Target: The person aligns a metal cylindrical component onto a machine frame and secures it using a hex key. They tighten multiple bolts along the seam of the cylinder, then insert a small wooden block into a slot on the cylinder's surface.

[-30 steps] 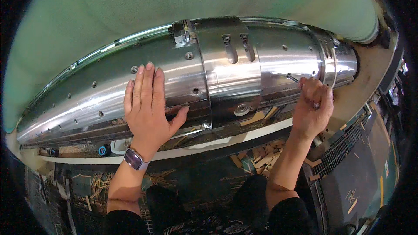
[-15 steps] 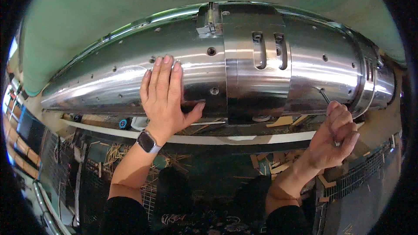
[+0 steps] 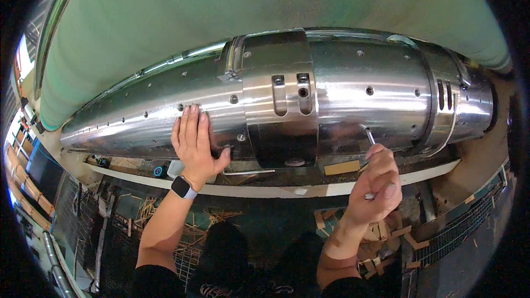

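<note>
A long, shiny steel cylinder (image 3: 353, 72) with rows of screw holes lies across the view. My left hand (image 3: 193, 146), wearing a watch on its wrist, rests flat on its left part, fingers stretched out and thumb apart. A wide raised steel band (image 3: 280, 85) with two slots wraps the cylinder between my hands. My right hand (image 3: 376, 185) is closed around a thin metal hex key (image 3: 371, 137). The key's tip meets a small hole low on the cylinder, right of the band; its other end shows by my palm.
Behind the cylinder rises a large green roller (image 3: 265, 0). A pale rail (image 3: 265, 190) runs along the near side, with a black-and-blue round object (image 3: 159, 171) beside it. Cardboard scraps (image 3: 381, 232) and thin strips (image 3: 146, 209) litter the grating and floor below.
The view has shifted, so the cylinder sits lower and further left. My right hand still grips the hex key, which stands more upright at the hole. My left hand stays flat on the steel.
</note>
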A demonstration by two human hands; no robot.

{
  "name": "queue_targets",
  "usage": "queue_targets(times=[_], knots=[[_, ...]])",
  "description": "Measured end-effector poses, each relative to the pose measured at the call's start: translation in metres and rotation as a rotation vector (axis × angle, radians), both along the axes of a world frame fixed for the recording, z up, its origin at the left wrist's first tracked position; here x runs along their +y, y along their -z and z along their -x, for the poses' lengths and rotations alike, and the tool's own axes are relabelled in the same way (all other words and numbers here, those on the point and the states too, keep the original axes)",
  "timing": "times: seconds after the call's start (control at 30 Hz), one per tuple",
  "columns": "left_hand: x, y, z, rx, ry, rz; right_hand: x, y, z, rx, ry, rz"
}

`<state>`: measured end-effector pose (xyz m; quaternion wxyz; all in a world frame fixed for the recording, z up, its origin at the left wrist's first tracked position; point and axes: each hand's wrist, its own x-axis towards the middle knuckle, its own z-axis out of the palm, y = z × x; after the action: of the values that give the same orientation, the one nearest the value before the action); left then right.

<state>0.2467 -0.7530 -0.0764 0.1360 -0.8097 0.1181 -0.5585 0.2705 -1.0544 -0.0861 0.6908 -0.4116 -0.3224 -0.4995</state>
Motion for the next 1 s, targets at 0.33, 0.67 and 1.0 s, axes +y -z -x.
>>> queue_targets(times=[0.33, 0.67, 1.0], knots=[[0.002, 0.002, 0.004, -0.012, 0.036, 0.011, 0.001, 0.002, 0.001, -0.029, -0.059, -0.007], [0.003, 0.000, 0.008, 0.053, 0.095, 0.038, 0.002, 0.002, 0.003, -0.021, -0.074, -0.021], [0.012, 0.000, 0.012, 0.092, 0.190, 0.048, 0.001, 0.003, -0.001, -0.013, -0.091, -0.010]])
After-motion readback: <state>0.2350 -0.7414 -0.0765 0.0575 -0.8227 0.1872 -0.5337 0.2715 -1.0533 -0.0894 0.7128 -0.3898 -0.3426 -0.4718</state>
